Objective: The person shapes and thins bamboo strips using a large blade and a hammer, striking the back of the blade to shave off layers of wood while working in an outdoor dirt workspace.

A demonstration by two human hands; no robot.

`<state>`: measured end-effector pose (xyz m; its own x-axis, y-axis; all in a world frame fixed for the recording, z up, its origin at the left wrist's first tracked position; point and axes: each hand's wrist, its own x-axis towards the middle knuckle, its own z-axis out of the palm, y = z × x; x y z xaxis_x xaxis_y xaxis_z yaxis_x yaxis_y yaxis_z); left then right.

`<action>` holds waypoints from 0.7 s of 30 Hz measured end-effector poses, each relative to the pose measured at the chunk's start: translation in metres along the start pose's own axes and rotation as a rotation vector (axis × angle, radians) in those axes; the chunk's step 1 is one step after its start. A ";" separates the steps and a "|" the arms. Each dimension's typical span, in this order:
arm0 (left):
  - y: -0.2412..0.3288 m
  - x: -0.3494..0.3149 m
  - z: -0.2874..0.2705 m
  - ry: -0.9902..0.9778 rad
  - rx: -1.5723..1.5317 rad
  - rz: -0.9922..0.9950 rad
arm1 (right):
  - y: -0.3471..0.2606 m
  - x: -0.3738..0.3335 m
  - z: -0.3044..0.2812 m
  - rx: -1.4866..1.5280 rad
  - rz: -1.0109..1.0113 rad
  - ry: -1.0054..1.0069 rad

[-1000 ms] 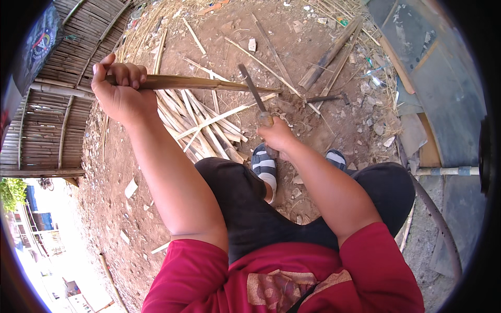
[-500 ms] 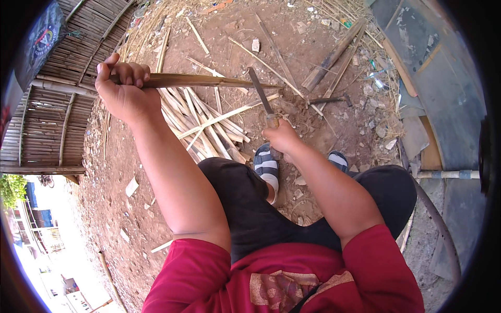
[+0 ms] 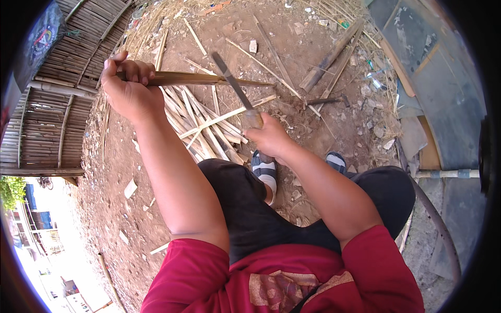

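Observation:
My left hand (image 3: 133, 86) is closed round the thick end of a long brown bamboo strip (image 3: 190, 79), which points to the right and tapers to a thin tip. In my right hand (image 3: 270, 136) is the handle of a knife (image 3: 237, 91) with a narrow dark blade. The blade slants up and to the left, crossing over the strip about midway; whether it touches the strip I cannot tell. Below the strip, a pile of pale split bamboo strips (image 3: 206, 125) lies on the dirt in front of my left foot.
A hammer-like tool (image 3: 329, 100) lies on the ground to the right, near a thick bamboo piece (image 3: 329, 57). Slatted bamboo panels (image 3: 47, 125) stand at left. Grey sheets (image 3: 443, 99) lean along the right side. Stones and scraps litter the dirt.
My right hand and the knife have moved left along the bamboo strip, toward my left hand. My left hand has shifted slightly right, still gripping the strip.

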<state>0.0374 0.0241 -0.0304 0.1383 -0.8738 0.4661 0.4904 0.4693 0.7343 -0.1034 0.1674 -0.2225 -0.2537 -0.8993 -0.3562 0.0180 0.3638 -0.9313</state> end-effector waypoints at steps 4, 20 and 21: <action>-0.003 0.001 0.001 -0.011 0.000 0.003 | -0.056 -0.022 0.008 -0.012 -0.282 -0.102; 0.006 -0.002 0.001 -0.013 -0.005 0.002 | -0.036 -0.008 -0.004 -0.083 -0.203 0.022; 0.010 -0.003 0.002 -0.018 0.007 0.013 | -0.042 -0.008 -0.009 -0.067 -0.220 0.024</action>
<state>0.0399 0.0315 -0.0232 0.1292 -0.8653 0.4843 0.4830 0.4815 0.7314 -0.1107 0.1617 -0.1799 -0.2676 -0.9530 -0.1423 -0.1048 0.1756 -0.9789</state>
